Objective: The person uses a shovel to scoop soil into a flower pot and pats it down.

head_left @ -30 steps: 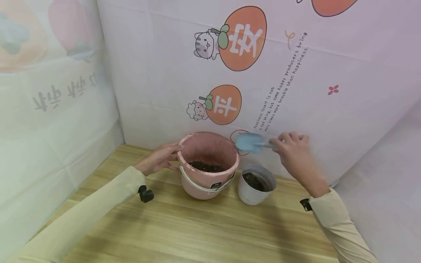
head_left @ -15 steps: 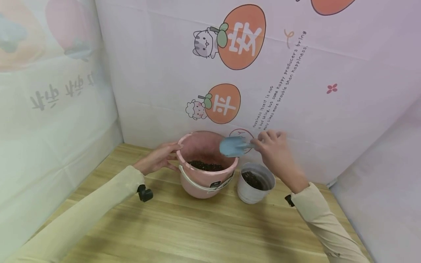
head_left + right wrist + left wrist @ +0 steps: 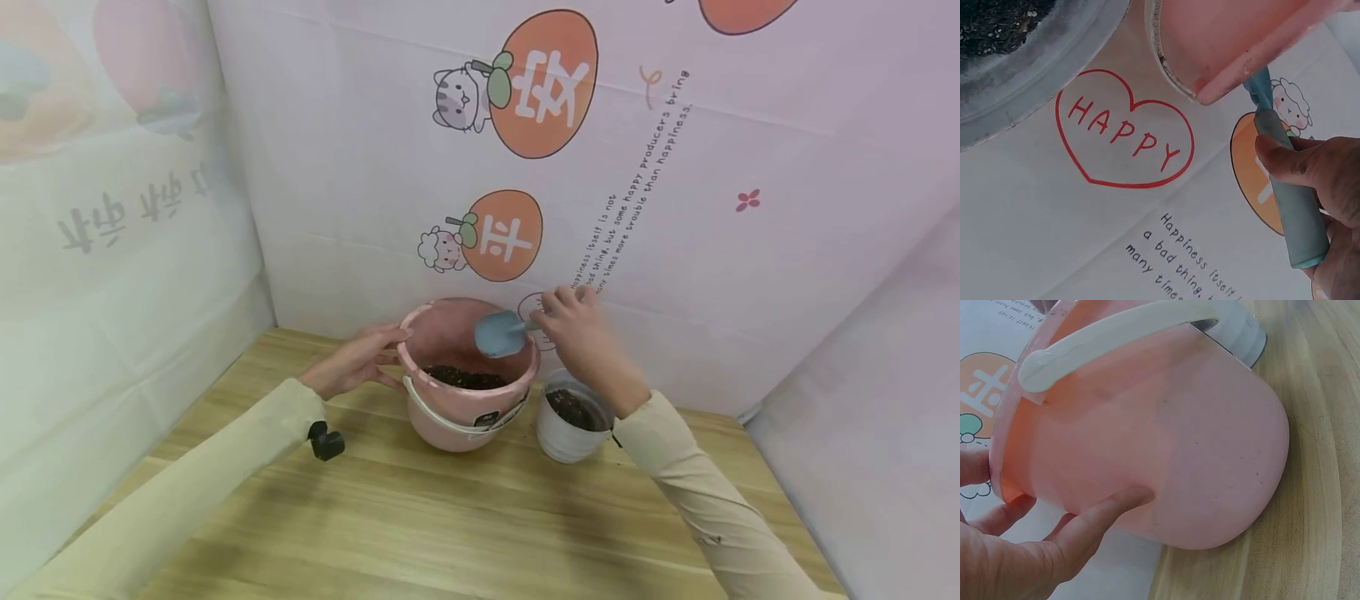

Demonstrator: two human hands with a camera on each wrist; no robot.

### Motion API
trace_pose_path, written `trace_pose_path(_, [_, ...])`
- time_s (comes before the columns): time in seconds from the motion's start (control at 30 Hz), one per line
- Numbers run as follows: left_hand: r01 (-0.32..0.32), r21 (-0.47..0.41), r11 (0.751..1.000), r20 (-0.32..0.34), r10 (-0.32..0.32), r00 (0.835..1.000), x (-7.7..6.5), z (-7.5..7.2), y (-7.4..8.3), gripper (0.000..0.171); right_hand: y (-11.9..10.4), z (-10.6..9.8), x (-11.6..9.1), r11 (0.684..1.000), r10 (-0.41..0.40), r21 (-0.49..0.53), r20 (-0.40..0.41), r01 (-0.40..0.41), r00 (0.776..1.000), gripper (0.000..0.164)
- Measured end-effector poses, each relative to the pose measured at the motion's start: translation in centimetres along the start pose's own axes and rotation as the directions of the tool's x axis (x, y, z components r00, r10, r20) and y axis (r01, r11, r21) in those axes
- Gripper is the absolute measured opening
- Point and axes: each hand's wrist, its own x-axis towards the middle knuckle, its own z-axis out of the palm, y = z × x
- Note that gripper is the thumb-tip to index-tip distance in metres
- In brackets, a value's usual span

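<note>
A pink bucket (image 3: 459, 425) with dark soil (image 3: 461, 377) inside stands against the back sheet. My left hand (image 3: 356, 364) grips its left rim, and in the left wrist view one digit (image 3: 1125, 499) presses the outer wall. My right hand (image 3: 588, 342) holds a small blue garden trowel by its grey-green handle (image 3: 1294, 206). The trowel's blade (image 3: 501, 335) is over the bucket's mouth at the right side, above the soil. Below my right forearm, a whitish plant pot (image 3: 566, 440) holds dark soil (image 3: 567, 408), partly covered by the hand's wrist.
Wood-grain table (image 3: 420, 525) stretches in front of the bucket and pot. A white printed sheet (image 3: 360, 167) rises right behind them, and further white sheets (image 3: 157, 308) hang at the sides. The bucket's white handle (image 3: 457, 425) hangs down its front.
My right hand has moved left with the trowel, bringing the blade from beside the bucket's right rim to over its mouth. My left hand stays on the bucket.
</note>
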Motion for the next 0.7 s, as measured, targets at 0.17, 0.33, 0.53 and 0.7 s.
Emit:
trace_pose_path(0.17, [-0.002, 0.002, 1.0, -0.004, 0.002, 1.0, -0.1, 0.0, 0.1, 0.063, -0.8, 1.4, 1.7, 0.992, -0.044, -0.121, 0.011, 0.045, 0.999, 0.021])
trace_pose_path(0.33, [-0.006, 0.004, 1.0, 0.001, 0.006, 1.0, -0.1, 0.1, 0.2, 0.063, -1.8, 2.4, 3.2, 0.975, -0.065, -0.211, 0.041, 0.072, 0.997, 0.017])
trace_pose_path(0.53, [-0.006, 0.006, 1.0, 0.014, 0.006, 1.0, -0.1, 0.0, 0.2, 0.062, -3.4, 3.2, 5.2, 0.969, -0.037, -0.234, 0.194, 0.083, 0.98, 0.008])
trace_pose_path(0.7, [0.001, 0.002, 1.0, -0.002, -0.001, 1.0, -0.1, -0.1, 0.2, 0.062, -5.4, 4.6, 6.5, 0.967, -0.02, -0.229, 0.368, 0.111, 0.929, 0.01])
